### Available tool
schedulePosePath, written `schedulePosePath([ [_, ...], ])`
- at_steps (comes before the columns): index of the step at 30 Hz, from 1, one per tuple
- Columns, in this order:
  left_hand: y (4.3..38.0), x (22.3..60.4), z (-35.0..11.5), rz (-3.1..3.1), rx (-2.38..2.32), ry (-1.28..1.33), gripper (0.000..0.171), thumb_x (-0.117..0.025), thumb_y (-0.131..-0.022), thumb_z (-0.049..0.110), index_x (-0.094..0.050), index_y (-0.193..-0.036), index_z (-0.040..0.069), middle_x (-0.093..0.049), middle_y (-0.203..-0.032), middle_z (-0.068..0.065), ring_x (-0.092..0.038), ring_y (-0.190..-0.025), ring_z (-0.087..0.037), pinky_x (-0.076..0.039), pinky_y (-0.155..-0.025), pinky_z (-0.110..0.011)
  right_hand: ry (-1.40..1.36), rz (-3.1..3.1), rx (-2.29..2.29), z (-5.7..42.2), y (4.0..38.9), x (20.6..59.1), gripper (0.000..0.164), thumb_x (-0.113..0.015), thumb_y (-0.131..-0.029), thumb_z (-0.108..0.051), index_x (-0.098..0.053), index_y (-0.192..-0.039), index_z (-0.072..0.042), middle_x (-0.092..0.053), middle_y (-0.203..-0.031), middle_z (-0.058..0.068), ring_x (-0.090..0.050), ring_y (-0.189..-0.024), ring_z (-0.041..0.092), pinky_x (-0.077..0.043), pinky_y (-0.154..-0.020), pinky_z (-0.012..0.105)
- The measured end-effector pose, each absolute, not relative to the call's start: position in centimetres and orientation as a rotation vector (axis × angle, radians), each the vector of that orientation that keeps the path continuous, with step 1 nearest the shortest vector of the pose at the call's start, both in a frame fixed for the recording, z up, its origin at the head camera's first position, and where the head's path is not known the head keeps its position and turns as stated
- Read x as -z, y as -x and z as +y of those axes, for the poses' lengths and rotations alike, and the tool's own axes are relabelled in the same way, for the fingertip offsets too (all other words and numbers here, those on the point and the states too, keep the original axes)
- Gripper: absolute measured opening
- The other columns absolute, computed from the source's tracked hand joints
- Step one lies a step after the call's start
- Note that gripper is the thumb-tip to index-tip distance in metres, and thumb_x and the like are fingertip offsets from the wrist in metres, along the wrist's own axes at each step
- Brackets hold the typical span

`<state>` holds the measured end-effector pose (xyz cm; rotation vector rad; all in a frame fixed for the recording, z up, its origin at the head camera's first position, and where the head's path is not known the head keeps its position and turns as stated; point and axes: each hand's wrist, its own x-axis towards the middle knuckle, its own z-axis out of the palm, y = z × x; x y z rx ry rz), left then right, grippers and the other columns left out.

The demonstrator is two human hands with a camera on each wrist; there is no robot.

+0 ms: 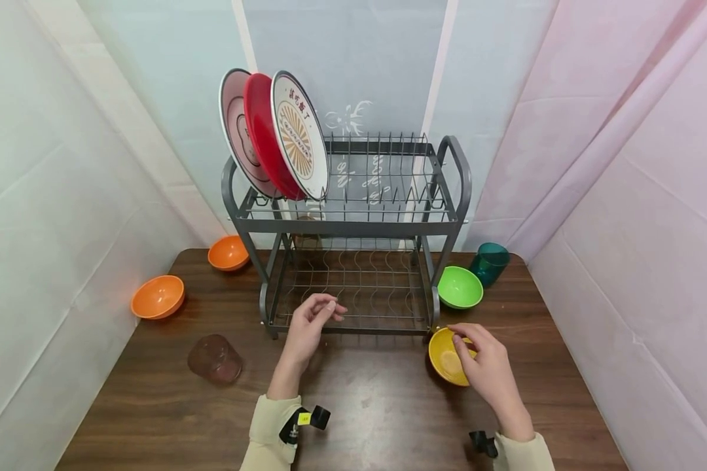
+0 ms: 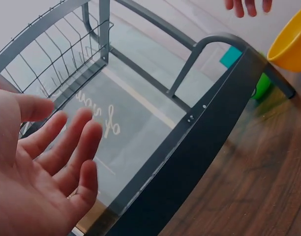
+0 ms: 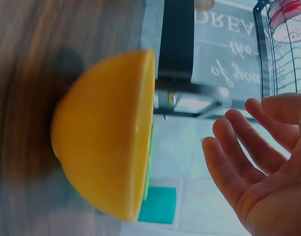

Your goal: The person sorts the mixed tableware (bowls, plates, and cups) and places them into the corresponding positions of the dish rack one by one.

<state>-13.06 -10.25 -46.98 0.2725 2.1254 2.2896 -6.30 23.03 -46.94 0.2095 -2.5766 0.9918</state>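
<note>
My left hand (image 1: 311, 324) hovers before the lower front bar of a two-tier dark grey dish rack (image 1: 353, 228), its fingers loosely bent around nothing. In the left wrist view the left palm (image 2: 32, 172) faces the rack's frame. On the right, my right hand (image 1: 488, 363) hangs over the edge of a yellow bowl (image 1: 445, 358), partly covering it in the head view. The right wrist view shows the fingers of the right hand (image 3: 258, 157) spread apart, with a gap between them and the yellow bowl (image 3: 104, 135). That bowl stands upright on the table.
Three plates, one a white plate (image 1: 302, 140), lean in the rack's upper left. Orange bowls (image 1: 158, 297) sit at the left, behind a brownish translucent cup (image 1: 215, 359). A green bowl (image 1: 460, 288) and a teal cup (image 1: 489, 263) stand right of the rack.
</note>
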Motion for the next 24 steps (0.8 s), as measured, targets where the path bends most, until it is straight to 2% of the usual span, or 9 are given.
schedulePosePath([
  [4,12.3,47.0,-10.6,2.085,-2.22,-0.364,0.024,-0.056,-0.103,0.021,-0.062,-0.115,0.0,-0.071,-0.102,-0.02,-0.066,-0.09,-0.042,-0.05,-0.092,-0.041,-0.219,-2.564,-0.902,24.4,7.0,46.6,0.019,-0.067,-0.092,0.0,-0.071,-0.11,-0.004,-0.067,-0.11,0.009,-0.065,-0.087,0.022,-0.058,-0.073,0.045],
  [6,12.0,46.9,-10.7,2.064,-2.19,-0.386,0.024,-0.055,-0.104,0.021,-0.062,-0.115,0.001,-0.071,-0.102,-0.019,-0.066,-0.092,-0.04,-0.05,-0.091,-0.039,-0.22,-2.559,-0.858,25.0,7.4,46.4,0.019,-0.068,-0.092,0.0,-0.071,-0.11,-0.003,-0.067,-0.11,0.009,-0.063,-0.086,0.021,-0.058,-0.073,0.035],
  [9,11.7,47.1,-10.9,2.044,-2.135,-0.387,0.022,-0.052,-0.105,0.016,-0.062,-0.117,0.0,-0.071,-0.105,-0.02,-0.067,-0.093,-0.035,-0.05,-0.09,-0.036,-0.213,-2.553,-0.823,26.0,8.1,46.1,0.018,-0.068,-0.091,0.001,-0.071,-0.109,-0.002,-0.066,-0.111,0.01,-0.062,-0.087,0.021,-0.049,-0.075,0.015],
  [10,11.6,47.2,-11.0,2.045,-2.117,-0.391,0.022,-0.051,-0.105,0.015,-0.061,-0.118,0.0,-0.07,-0.106,-0.021,-0.067,-0.093,-0.034,-0.05,-0.09,-0.035,-0.208,-2.553,-0.814,26.3,8.3,46.1,0.018,-0.068,-0.091,0.001,-0.071,-0.109,-0.002,-0.066,-0.111,0.011,-0.062,-0.087,0.021,-0.047,-0.075,0.013],
  [13,11.2,47.5,-11.2,2.044,-2.067,-0.408,0.023,-0.05,-0.106,0.014,-0.061,-0.12,0.0,-0.071,-0.107,-0.02,-0.067,-0.096,-0.037,-0.051,-0.089,-0.035,-0.21,-2.559,-0.796,26.9,9.0,46.1,0.018,-0.068,-0.091,0.001,-0.071,-0.109,0.0,-0.065,-0.112,0.014,-0.061,-0.088,0.024,-0.054,-0.075,0.023],
  [15,10.9,47.7,-11.3,2.043,-2.047,-0.444,0.026,-0.05,-0.106,0.017,-0.061,-0.122,0.001,-0.071,-0.108,-0.018,-0.065,-0.099,-0.041,-0.051,-0.09,-0.035,-0.21,-2.567,-0.784,27.3,9.6,46.1,0.018,-0.067,-0.092,0.0,-0.07,-0.11,0.001,-0.064,-0.113,0.015,-0.061,-0.089,0.027,-0.057,-0.075,0.04],
  [17,10.7,47.8,-11.5,2.035,-2.021,-0.48,0.028,-0.051,-0.106,0.019,-0.061,-0.124,0.0,-0.071,-0.109,-0.017,-0.065,-0.101,-0.042,-0.05,-0.093,-0.04,-0.2,-2.577,-0.776,27.7,10.1,46.0,0.019,-0.066,-0.093,0.0,-0.069,-0.111,0.002,-0.063,-0.114,0.018,-0.061,-0.092,0.032,-0.054,-0.077,0.053],
  [21,10.2,48.4,-11.8,2.044,-1.956,-0.583,0.033,-0.049,-0.106,0.02,-0.058,-0.127,-0.004,-0.07,-0.112,-0.017,-0.065,-0.103,-0.041,-0.05,-0.095,-0.043,-0.152,-2.606,-0.747,28.8,11.3,46.0,0.02,-0.064,-0.094,-0.002,-0.068,-0.113,0.002,-0.061,-0.117,0.021,-0.057,-0.103,0.04,-0.046,-0.087,0.061],
  [24,9.9,48.9,-12.0,2.075,-1.899,-0.652,0.031,-0.048,-0.107,0.017,-0.058,-0.128,-0.003,-0.07,-0.113,-0.016,-0.066,-0.102,-0.042,-0.051,-0.093,-0.039,-0.113,-2.626,-0.725,29.8,12.2,46.0,0.021,-0.063,-0.095,-0.003,-0.068,-0.115,0.003,-0.06,-0.12,0.023,-0.054,-0.11,0.044,-0.041,-0.091,0.063],
])
